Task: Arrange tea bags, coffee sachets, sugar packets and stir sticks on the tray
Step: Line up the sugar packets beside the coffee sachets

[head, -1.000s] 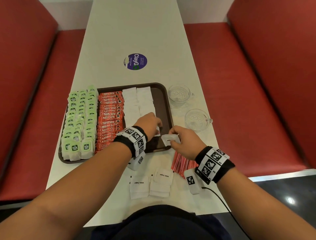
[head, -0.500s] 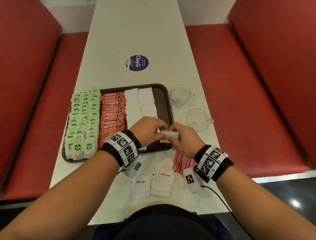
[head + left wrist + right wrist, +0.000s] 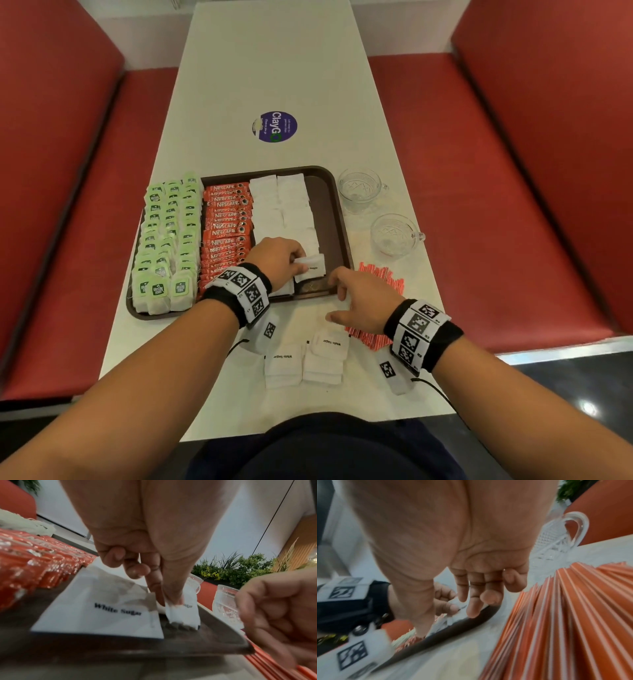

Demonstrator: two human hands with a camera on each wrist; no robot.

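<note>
A brown tray (image 3: 337, 205) holds green tea bags (image 3: 168, 236), orange coffee sachets (image 3: 226, 229) and two columns of white sugar packets (image 3: 281, 205). My left hand (image 3: 281, 260) pinches one sugar packet (image 3: 310, 270) (image 3: 181, 614) low over the tray's near right corner, at the end of the right column. My right hand (image 3: 359, 301) (image 3: 481, 595) hovers just off the tray's front edge with relaxed fingers and nothing in it. Loose sugar packets (image 3: 305, 359) lie on the table near me. Orange stir sticks (image 3: 380, 291) (image 3: 565, 622) lie fanned under my right hand.
Two glass cups (image 3: 359, 188) (image 3: 394, 233) stand right of the tray. A round purple sticker (image 3: 275, 126) marks the white table (image 3: 274, 68) beyond. Red bench seats (image 3: 479, 171) flank the table on both sides.
My right hand passed the sugar packet to my left hand and drew back toward me, empty. My left hand now lowers the packet at the tray's near right corner.
</note>
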